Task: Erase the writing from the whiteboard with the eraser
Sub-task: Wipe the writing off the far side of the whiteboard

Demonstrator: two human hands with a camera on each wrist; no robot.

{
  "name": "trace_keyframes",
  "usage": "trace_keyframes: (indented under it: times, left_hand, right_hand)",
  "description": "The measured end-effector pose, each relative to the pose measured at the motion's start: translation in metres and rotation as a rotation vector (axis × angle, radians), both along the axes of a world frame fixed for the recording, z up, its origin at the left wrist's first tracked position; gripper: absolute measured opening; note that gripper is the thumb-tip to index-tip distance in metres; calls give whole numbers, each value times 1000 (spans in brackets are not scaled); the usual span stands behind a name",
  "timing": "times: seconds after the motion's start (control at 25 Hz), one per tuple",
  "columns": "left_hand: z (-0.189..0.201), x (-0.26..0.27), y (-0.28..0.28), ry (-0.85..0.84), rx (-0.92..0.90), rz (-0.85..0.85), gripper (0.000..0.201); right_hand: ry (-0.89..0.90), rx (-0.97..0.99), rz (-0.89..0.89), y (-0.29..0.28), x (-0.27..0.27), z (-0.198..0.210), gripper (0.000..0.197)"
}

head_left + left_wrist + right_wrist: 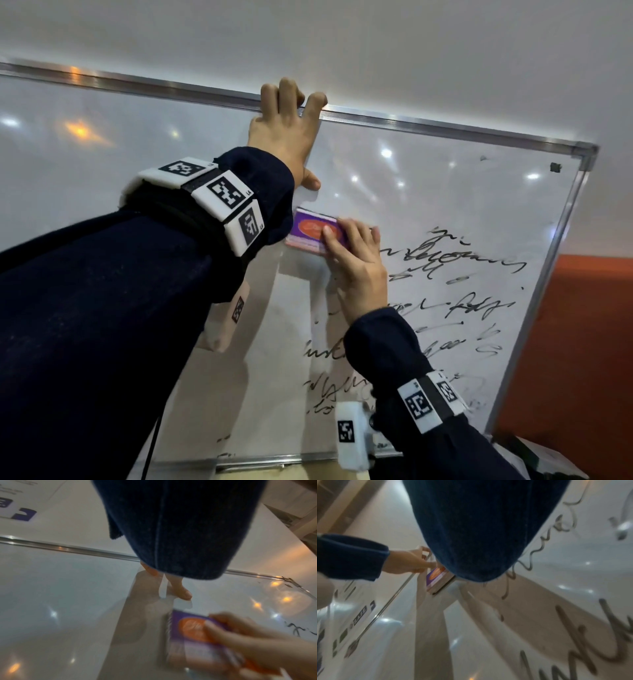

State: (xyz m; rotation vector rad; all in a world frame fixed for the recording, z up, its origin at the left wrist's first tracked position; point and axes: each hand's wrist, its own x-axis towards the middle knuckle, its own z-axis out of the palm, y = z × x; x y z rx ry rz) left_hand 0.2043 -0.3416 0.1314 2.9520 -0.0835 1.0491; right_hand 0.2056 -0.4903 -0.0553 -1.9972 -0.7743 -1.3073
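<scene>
Several lines of writing (455, 308) lie at 4 o'clock from the eraser (313, 233), which is pinched by the right hand (359, 270), long axis pointing there; the left hand (284, 133) is hooked over the whiteboard (102, 164) frame.

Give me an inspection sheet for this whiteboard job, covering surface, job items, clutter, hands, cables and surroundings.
Surface: whiteboard glossy, left part wiped, metal frame.
Job's things: eraser flat on the board; writing remains right and below.
Clutter: small dark mark near the top right corner.
Hands: left hand grips the top frame; right hand holds the eraser.
Cables: thin dark cord under the left sleeve.
Surroundings: pale wall, orange surface.
</scene>
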Motion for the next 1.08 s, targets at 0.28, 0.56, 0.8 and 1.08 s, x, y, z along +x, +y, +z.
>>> trace_keyframes:
  times: [0.28,0.56,0.8,1.08]
  left_hand:
    - [-2,0,1,-6,2,1,105]
    - [-1,0,4,-13,-1,-23,105]
    - [-4,0,2,-16,1,0,105]
    - [-4,0,2,-24,-1,-14,104]
  right_hand:
    - [-13,-217,67,-6,-14,-30,49]
    - [-15,65,11,16,-3,-2,46]
    - [-117,-323,64,-16,-5,-43,69]
    - [-22,-47,30,13,0,-12,53]
